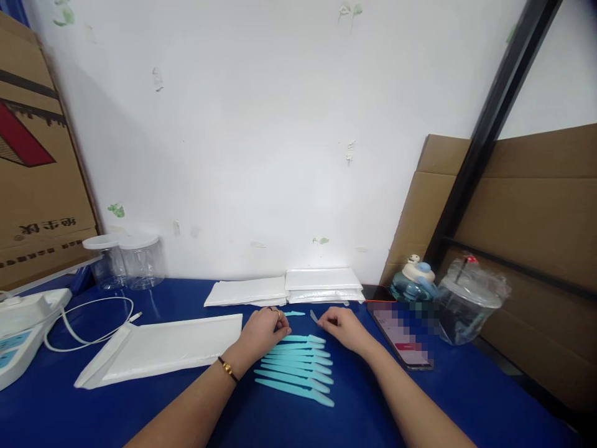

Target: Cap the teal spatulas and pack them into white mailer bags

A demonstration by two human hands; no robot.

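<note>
By L hand (263,328), teal razors (298,371)

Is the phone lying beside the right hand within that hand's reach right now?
Probably yes: the phone lies just right of the right hand, and nothing visible stands between them. That hand does seem to hold a small translucent piece, though.

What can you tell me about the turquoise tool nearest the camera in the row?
The turquoise tool is slim and plastic-looking, with a long handle narrowing to the left. At the right, beyond a small notch, it broadens into a paler, slightly translucent end; no bare blade can be made out. It lies on the blue table, slanting slightly towards the camera, at the near end of the row. Neither hand touches it. Whether it touches its neighbour is unclear.
</note>
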